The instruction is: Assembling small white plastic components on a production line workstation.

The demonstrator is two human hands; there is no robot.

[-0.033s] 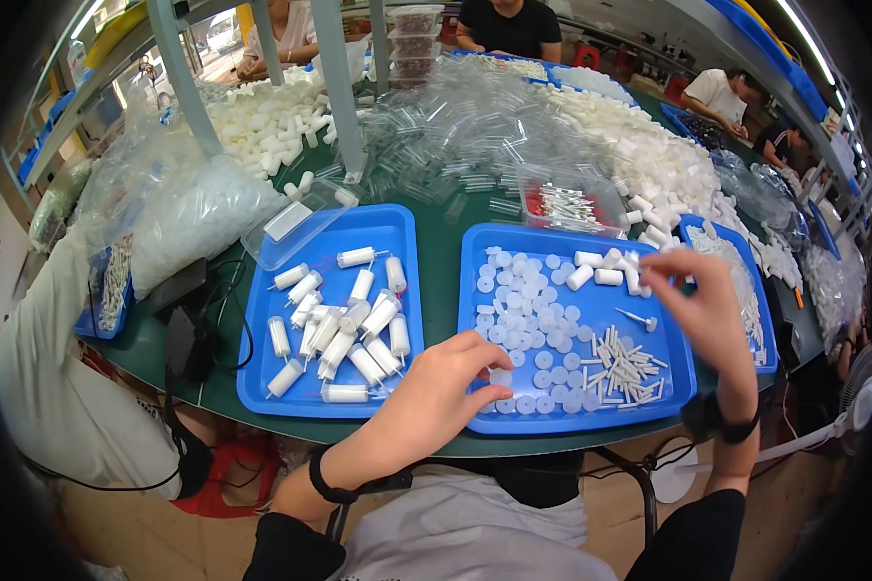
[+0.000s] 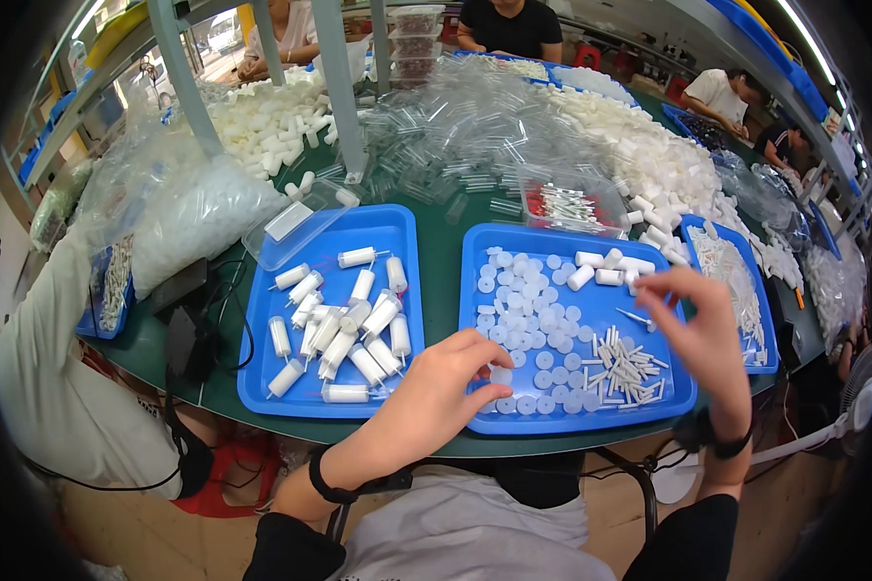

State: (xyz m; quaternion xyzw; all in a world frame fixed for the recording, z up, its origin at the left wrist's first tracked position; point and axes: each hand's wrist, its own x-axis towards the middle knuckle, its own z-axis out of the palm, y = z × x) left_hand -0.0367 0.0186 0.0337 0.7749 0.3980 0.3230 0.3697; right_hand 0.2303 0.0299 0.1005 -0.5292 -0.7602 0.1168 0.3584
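Note:
My left hand (image 2: 446, 385) rests over the near left corner of the right-hand blue tray (image 2: 591, 234), its thumb and fingertips closed around a translucent disc (image 2: 500, 376). Many similar translucent discs (image 2: 528, 290) lie loose beside it. My right hand (image 2: 698, 310) hovers over the right side of this tray, thumb and forefinger apart, with nothing visible between them. Just beyond its fingertips are several white cylinders (image 2: 608, 277). A thin pointed pin with a disc on its end (image 2: 636, 318) lies below those fingers. Short white sticks (image 2: 625, 373) are heaped nearer to me.
To the left, another blue tray (image 2: 407, 232) holds white cylinders in clear tubes (image 2: 334, 353). Behind are clear plastic tubes (image 2: 455, 126), a white cylinder pile (image 2: 639, 145) and a clear box of white sticks (image 2: 567, 205). A metal post (image 2: 339, 97) rises from the table. Other people sit around it.
My right hand has shifted slightly toward me, away from the white cylinders and over the pin. My left hand stays in place.

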